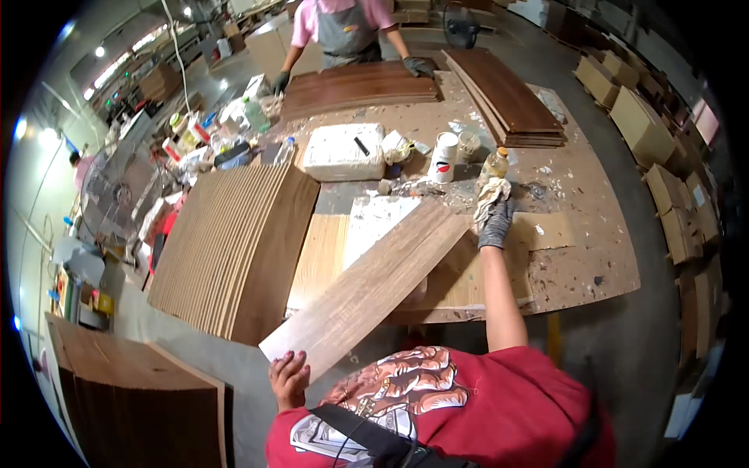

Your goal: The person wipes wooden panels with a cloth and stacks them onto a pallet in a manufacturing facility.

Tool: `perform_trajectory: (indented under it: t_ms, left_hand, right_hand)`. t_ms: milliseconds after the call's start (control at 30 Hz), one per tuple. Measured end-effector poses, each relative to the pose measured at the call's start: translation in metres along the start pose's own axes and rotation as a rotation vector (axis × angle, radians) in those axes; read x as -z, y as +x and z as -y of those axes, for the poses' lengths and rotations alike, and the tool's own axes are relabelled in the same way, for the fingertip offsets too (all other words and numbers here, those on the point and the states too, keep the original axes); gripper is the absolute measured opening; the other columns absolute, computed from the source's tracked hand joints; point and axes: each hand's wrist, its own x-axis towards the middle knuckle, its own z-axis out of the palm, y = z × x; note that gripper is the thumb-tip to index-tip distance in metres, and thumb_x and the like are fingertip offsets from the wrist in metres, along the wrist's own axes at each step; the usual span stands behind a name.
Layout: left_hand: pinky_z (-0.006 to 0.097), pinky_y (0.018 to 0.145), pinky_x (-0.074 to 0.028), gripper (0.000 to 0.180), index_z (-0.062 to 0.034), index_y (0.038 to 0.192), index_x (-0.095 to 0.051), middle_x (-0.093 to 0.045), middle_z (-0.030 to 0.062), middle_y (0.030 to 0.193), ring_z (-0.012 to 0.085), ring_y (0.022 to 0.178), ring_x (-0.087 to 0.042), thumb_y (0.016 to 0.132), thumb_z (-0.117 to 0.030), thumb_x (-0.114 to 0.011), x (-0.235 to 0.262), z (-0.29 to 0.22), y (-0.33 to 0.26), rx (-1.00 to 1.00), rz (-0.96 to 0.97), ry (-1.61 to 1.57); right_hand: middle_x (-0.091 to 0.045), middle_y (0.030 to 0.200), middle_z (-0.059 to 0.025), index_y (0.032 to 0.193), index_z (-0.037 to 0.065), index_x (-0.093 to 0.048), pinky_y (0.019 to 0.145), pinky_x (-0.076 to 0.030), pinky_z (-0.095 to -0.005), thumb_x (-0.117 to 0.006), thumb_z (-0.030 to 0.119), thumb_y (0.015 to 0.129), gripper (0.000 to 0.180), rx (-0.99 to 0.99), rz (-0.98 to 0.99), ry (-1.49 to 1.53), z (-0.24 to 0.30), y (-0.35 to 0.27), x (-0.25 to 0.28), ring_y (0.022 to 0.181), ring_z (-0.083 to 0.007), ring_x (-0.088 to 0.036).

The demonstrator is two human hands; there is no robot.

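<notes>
A long wood-grain board [374, 285] slants from near my body up across the table. My bare left hand [290, 380] grips its near end, fingertips over the edge. My right hand [496, 226], in a grey glove, is closed on a crumpled whitish rag [491, 199]. Right behind the rag stands a clear bottle [495, 162] with a yellowish cap; whether the two touch, I cannot tell. The board's far end lies to the left of my right hand. Under it are a pale wood panel [318, 253] and a white-smeared sheet [373, 222].
A tall stack of boards [234, 242] stands on the left. Beyond are a wrapped white block [343, 152], a white canister [443, 158] and a cup [468, 146]. Dark brown panels [507, 97] lie at the far right. Opposite, a gloved co-worker [343, 31] touches other brown panels [363, 86].
</notes>
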Motion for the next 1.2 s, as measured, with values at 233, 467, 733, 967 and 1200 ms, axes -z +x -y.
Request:
perform_trajectory:
  t_ms: [233, 467, 733, 967, 1200]
  left_hand:
    - [0.045, 0.104, -0.035, 0.022, -0.0139, 0.096, -0.066, -0.066, 0.0064, 0.116, 0.0255, 0.115, -0.058, 0.078, -0.002, -0.072, -0.026, 0.002, 0.005, 0.172, 0.072, -0.075]
    - [0.045, 0.102, -0.037, 0.022, -0.0113, 0.098, -0.069, -0.065, 0.0075, 0.118, 0.0266, 0.116, -0.058, 0.079, -0.001, -0.069, -0.025, -0.003, 0.008, 0.277, 0.062, -0.077]
    - [0.042, 0.109, -0.033, 0.062, -0.01, 0.126, -0.057, -0.041, 0.0165, 0.14, 0.0339, 0.134, -0.035, 0.068, -0.002, -0.076, -0.018, 0.001, 0.008, 0.457, -0.022, -0.19]
    - [0.036, 0.102, -0.04, 0.089, -0.0117, 0.151, -0.02, -0.037, 0.0093, 0.144, 0.0215, 0.125, -0.044, 0.08, -0.01, -0.073, -0.025, -0.009, 0.002, 1.037, -0.253, -1.159]
    - [0.034, 0.101, -0.044, 0.051, -0.0081, 0.141, -0.037, -0.051, 0.0074, 0.133, 0.0191, 0.12, -0.051, 0.096, -0.021, -0.057, -0.021, 0.018, 0.006, 1.18, -0.628, -1.383]
  right_hand:
    - [-0.049, 0.124, -0.0115, 0.123, 0.017, -0.052, 0.096, -0.041, -0.0456, -0.055, 0.022, 0.085, 0.039, 0.173, 1.399, -1.47, -0.03, -0.225, -0.077, 0.114, -0.0276, -0.049]
    - [-0.041, 0.143, -0.0116, 0.134, 0.029, -0.05, 0.109, -0.028, -0.0523, -0.045, 0.028, 0.088, 0.046, 0.417, 1.41, -2.049, -0.017, -0.226, -0.07, 0.136, -0.0327, -0.033]
    - [-0.042, 0.139, -0.0214, 0.133, 0.022, -0.052, 0.104, -0.039, -0.0423, -0.055, 0.037, 0.09, 0.046, 0.176, 0.577, -1.937, -0.012, -0.023, -0.007, 0.124, -0.0394, -0.046]
    - [-0.061, 0.113, -0.0243, 0.124, 0.009, -0.054, 0.085, -0.048, -0.0445, -0.052, 0.04, 0.094, 0.043, 0.157, 0.389, -1.605, -0.024, 0.004, 0.028, 0.101, -0.0369, -0.061]
    - [-0.065, 0.111, -0.0088, 0.122, 0.007, -0.057, 0.09, -0.045, -0.031, -0.053, 0.035, 0.097, 0.037, 0.184, 0.064, -1.101, 0.022, -0.117, 0.029, 0.103, -0.0186, -0.058]
